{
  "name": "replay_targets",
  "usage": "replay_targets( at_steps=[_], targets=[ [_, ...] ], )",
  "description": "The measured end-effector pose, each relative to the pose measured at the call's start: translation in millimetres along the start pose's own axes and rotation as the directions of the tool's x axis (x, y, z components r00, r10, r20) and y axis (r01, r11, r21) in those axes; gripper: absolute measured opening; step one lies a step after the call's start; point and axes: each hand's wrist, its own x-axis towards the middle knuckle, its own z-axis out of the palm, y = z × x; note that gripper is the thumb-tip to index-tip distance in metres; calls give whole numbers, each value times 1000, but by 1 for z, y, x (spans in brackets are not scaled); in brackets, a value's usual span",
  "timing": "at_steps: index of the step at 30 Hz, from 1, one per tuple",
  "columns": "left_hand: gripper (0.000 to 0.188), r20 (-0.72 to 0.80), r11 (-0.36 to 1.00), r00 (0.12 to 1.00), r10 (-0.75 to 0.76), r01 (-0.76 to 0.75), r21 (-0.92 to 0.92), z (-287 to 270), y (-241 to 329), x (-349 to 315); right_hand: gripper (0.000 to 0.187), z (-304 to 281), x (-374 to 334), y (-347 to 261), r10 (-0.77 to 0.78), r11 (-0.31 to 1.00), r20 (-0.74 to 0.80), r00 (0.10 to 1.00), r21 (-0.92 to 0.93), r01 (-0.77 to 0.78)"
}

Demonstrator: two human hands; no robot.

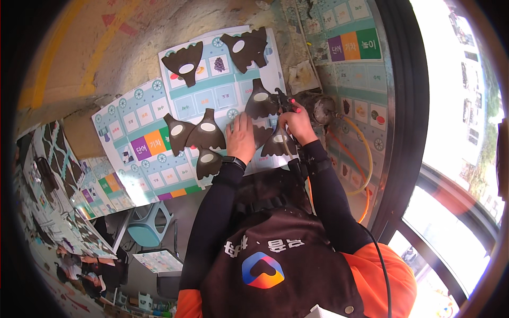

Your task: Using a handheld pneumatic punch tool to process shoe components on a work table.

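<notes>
- Presently, my left hand: open, palm flat on a dark leather piece lying on the printed sheets.
- My right hand: closed around a small dark tool, touching the same cluster of pieces.
- Another dark piece: just left of my left hand.
- Two more dark pieces: further up the sheets, well apart.
- Orange hose: right of my right arm.

printed game sheets, orange hose, pale blue stool, window frame
</notes>
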Motion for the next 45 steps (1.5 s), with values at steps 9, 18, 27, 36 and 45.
replay_targets(
  at_steps=[9,18,27,36,45],
  targets=[
    [41,-113,957,990,-88,52,-286,-13,-10,30,32,-3,-1,-16,32,999,51,998,30,-34],
    [48,-316,985,941,121,-76,152,-93,-66,220,44,-22,-31,-45,-23,978,32,999,209,16],
    [63,21,918,965,263,-257,301,-89,-58,292,42,-26,-41,-34,52,978,-51,997,206,-40],
    [25,523,730,841,137,-443,521,-149,-53,233,42,-25,-40,-44,17,972,-14,1000,235,-13],
    [43,-184,998,983,11,-1,57,-85,-92,98,36,32,-12,-73,-43,995,164,985,94,28]
  ],
)
